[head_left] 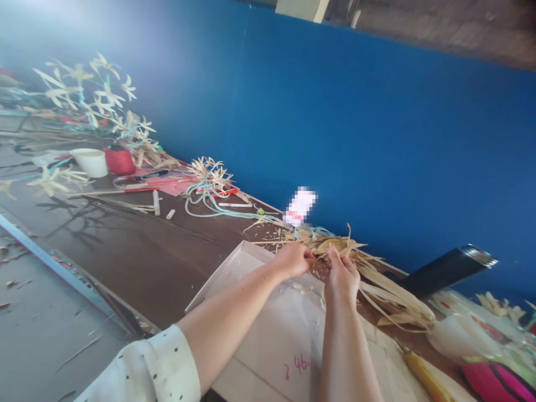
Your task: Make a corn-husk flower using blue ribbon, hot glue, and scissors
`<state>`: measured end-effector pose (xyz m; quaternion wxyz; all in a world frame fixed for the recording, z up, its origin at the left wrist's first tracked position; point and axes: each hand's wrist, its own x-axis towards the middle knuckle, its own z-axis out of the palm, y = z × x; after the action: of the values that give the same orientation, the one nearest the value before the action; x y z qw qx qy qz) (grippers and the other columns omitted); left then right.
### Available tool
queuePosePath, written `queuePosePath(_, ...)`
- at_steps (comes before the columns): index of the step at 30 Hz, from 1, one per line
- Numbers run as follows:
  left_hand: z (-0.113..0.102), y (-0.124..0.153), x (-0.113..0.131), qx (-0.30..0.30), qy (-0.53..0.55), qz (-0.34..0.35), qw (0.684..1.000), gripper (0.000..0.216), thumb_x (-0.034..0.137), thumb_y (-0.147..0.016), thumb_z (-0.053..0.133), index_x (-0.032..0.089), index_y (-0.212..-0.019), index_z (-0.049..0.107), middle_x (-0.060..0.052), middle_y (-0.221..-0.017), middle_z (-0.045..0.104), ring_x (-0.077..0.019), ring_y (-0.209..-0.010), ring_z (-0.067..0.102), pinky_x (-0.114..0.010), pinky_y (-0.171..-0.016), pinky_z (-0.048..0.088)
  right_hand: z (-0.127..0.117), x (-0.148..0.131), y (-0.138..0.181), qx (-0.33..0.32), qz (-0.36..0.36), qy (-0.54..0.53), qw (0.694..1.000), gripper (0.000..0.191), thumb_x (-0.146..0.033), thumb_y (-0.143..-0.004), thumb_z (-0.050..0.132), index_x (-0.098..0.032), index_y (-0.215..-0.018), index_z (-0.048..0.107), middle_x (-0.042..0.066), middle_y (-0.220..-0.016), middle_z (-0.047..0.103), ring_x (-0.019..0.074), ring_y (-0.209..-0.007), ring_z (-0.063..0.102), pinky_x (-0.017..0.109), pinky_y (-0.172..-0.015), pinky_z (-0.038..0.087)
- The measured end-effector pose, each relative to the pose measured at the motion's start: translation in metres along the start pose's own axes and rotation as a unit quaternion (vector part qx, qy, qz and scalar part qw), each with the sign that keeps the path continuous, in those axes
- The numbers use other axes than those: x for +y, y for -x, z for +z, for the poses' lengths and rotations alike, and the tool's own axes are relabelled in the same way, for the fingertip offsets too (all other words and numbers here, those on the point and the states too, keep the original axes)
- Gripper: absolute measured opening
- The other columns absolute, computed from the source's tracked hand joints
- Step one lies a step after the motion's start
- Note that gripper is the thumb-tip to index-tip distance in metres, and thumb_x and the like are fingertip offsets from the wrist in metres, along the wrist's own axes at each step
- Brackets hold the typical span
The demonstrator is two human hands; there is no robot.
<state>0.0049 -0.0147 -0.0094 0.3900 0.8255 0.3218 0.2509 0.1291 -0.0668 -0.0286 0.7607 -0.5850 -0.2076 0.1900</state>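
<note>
Fingers (pixel 309 257) of the left hand (pixel 293 260) and right hand (pixel 343 274) curl narrow, near each other, at the edge of the dry husk strips (pixel 389 291), though what either pinches cannot be told. The strips spread beyond and to the right, along the foot of the blue panel (pixel 377 139); a light grip seems best, since such brittle-looking pieces could split if tugged. A shallow pale tray (pixel 240 271) lies beneath the left forearm (pixel 234 312).

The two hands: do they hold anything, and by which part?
Cannot be told: left hand and right hand are at the dried leaves; any hold is hidden.
</note>
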Motion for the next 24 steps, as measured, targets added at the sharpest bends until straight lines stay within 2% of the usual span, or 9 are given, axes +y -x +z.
queuePosePath(11, 0.001, 0.001, 0.004, 0.009, 0.007, -0.019, 1.0, 0.021, 0.034, -0.074, 0.055, 0.022, -0.081, 0.07, -0.002, -0.077, 0.069, -0.0155, -0.073, 0.061, -0.022, -0.062, 0.042, 0.0, 0.005, -0.003, 0.015, -0.021, 0.022, 0.999, 0.026, -0.041, -0.064, 0.07, -0.018, -0.063, 0.059, -0.005, -0.046, 0.048, 0.0101, -0.041, 0.041, 0.024, -0.042, 0.039)
queuePosePath(17, 0.003, 0.001, 0.002, 0.01, 0.031, -0.021, 0.999, 0.021, 0.029, -0.075, 0.053, 0.02, -0.083, 0.071, -0.003, -0.078, 0.069, -0.016, -0.074, 0.061, -0.023, -0.064, 0.044, -0.003, 0.006, -0.006, 0.008, -0.018, 0.029, 0.999, 0.028, -0.044, -0.063, 0.071, -0.018, -0.066, 0.061, -0.003, -0.048, 0.053, 0.0109, -0.042, 0.042, 0.024, -0.039, 0.035)
queuePosePath(21, 0.005, -0.001, 0.0, 0.018, 0.038, -0.015, 0.999, 0.025, 0.033, -0.077, 0.052, 0.02, -0.086, 0.071, -0.004, -0.079, 0.069, -0.0163, -0.075, 0.061, -0.023, -0.065, 0.044, -0.004, 0.009, -0.009, 0.013, -0.015, 0.023, 1.0, 0.029, -0.046, -0.063, 0.071, -0.018, -0.068, 0.062, -0.003, -0.05, 0.055, 0.0122, -0.044, 0.046, 0.025, -0.041, 0.037)
queuePosePath(24, 0.006, -0.001, 0.0, 0.024, 0.038, -0.01, 0.999, 0.026, 0.035, -0.077, 0.051, 0.02, -0.083, 0.071, -0.004, -0.077, 0.069, -0.0162, -0.073, 0.061, -0.023, -0.063, 0.044, -0.006, 0.013, -0.012, 0.0, -0.057, 0.046, 0.997, 0.032, -0.049, -0.066, 0.068, -0.018, -0.069, 0.062, -0.002, -0.052, 0.056, 0.0137, -0.047, 0.049, 0.026, -0.042, 0.04)
